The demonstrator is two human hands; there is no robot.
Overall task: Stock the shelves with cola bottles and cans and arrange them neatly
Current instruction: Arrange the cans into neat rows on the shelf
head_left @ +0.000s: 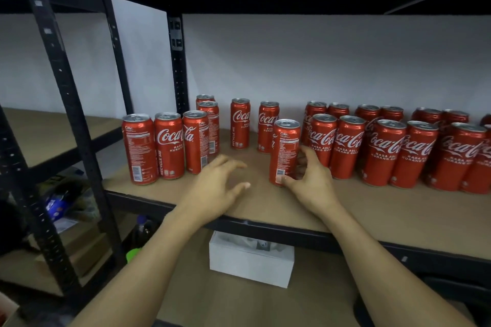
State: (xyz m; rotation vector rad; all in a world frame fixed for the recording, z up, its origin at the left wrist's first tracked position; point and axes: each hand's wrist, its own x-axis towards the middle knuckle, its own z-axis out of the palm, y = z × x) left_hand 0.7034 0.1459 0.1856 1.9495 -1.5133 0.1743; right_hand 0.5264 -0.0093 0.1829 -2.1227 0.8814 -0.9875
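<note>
- Can [284, 146], slim, red, upright: stands on the shelf board [372, 210] in the gap between a left group of three cans [167, 146] and the double row of cans [393, 151] to the right. It is just ahead of two single cans at the back [240, 125]. Its small-print panel faces the camera.
- Handling, as judged: the top looks unopened, so the can is probably full and fairly heavy for its build. It should be stiff under a light squeeze, though the thin wall would dent under a hard one. The glossy wall is likely slippery. The tall, narrow form would tip readily if pushed near the top.
- Best hold, as judged: round the side wall, thumb opposite fingers, low for sliding and nearer the middle for lifting.
- Right hand [310, 178]: the thumb tip [284, 180] presses the front wall near the base. The fingers curl round the can's right side, partly hidden behind it. The grip sits low on the can.
- Left hand [215, 186]: fingers spread, thumb out, holding nothing. It is over bare board left of the can and apart from it. It is slightly blurred, so contact with the board cannot be told.
- Clearance: the nearest can of the right row stands just beside the right hand's knuckles.
</note>
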